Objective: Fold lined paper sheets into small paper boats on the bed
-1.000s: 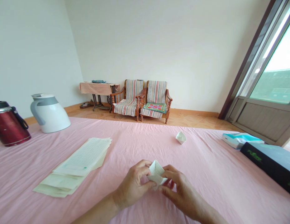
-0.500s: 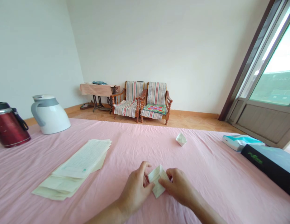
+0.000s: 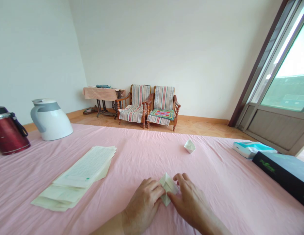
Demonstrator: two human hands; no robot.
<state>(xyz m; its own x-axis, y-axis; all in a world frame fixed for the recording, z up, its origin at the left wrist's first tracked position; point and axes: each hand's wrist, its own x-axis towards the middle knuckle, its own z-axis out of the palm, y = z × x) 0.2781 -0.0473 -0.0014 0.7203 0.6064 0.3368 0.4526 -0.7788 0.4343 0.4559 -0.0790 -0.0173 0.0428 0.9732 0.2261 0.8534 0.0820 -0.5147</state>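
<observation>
A small piece of folded paper (image 3: 168,184), diamond-shaped with a crease down its middle, lies low over the pink cloth between my two hands. My left hand (image 3: 145,201) is closed at the paper's left corner, its fingers curled over the edge and its thumb tucked beneath them. At the right side my right hand (image 3: 191,201) grips the paper, thumb pressing on its face and curled fingers at its right edge. Farther off on the cloth stands a folded paper boat (image 3: 190,146).
Left of my hands lies a stack of grid paper sheets (image 3: 78,174) on the pink cloth (image 3: 132,156). A white jug (image 3: 54,122) and a red flask (image 3: 10,133) stand at the far left. On the right are a black box (image 3: 276,173) and a tissue pack (image 3: 252,148).
The folded paper has turned from a tilted position to point straight away from me and looks flatter. My left hand has rolled over, its fingers now curled onto the paper's left side.
</observation>
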